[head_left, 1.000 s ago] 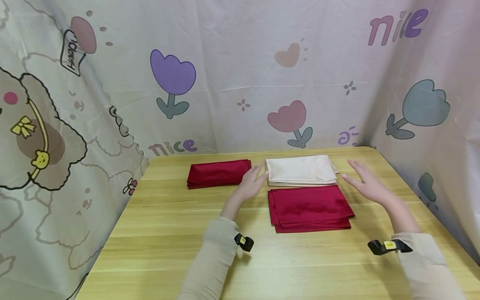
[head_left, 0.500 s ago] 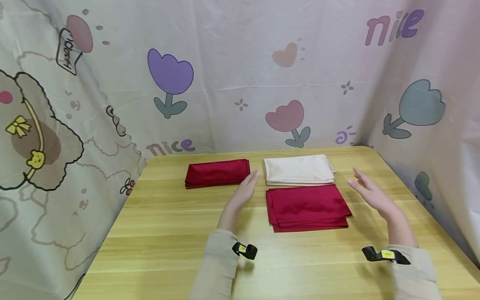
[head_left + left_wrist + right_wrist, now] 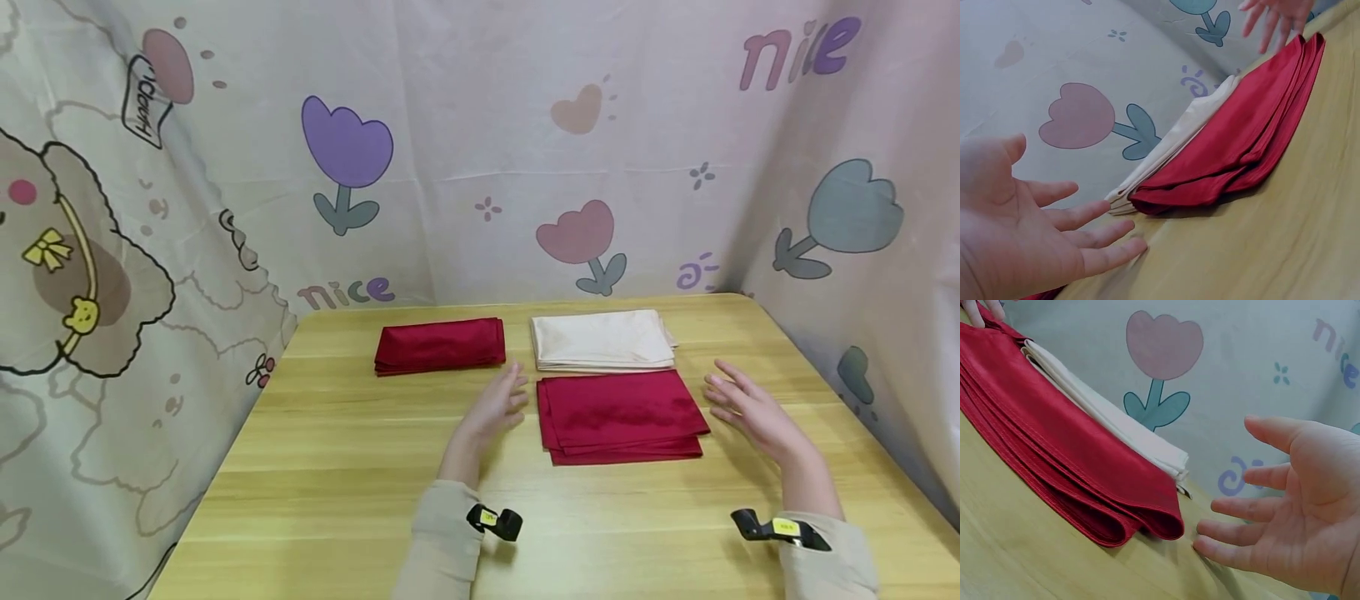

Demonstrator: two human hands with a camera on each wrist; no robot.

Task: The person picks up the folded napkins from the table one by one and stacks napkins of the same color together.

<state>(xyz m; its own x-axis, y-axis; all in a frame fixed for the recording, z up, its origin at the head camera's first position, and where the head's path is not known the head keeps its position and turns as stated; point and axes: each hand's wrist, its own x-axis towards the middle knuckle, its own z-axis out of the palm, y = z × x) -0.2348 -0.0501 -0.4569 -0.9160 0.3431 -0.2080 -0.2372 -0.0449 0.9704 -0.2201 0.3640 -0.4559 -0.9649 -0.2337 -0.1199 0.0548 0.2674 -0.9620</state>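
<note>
A folded red cloth (image 3: 618, 412) lies on the table between my two hands. Just left of it, my left hand (image 3: 491, 408) hovers with fingers spread and nothing held. To its right, my right hand (image 3: 757, 412) is apart from the cloth, fingers loosely extended. Behind the red cloth lies a folded white cloth (image 3: 603, 340). A second, smaller folded red cloth (image 3: 440, 346) sits at the back left, beyond my left fingertips. In the right wrist view, the near red cloth (image 3: 1072, 437) shows several stacked layers with rounded folds.
The wooden table (image 3: 337, 500) reaches back to a patterned curtain (image 3: 465, 150), which hangs behind it and along both sides. Black wrist cameras are strapped on each sleeve; the left camera (image 3: 495, 522) sits just above the table.
Both hands have drawn back toward the front, from beside the white cloth to beside the nearer red cloth. The cloths themselves have stayed in place.
</note>
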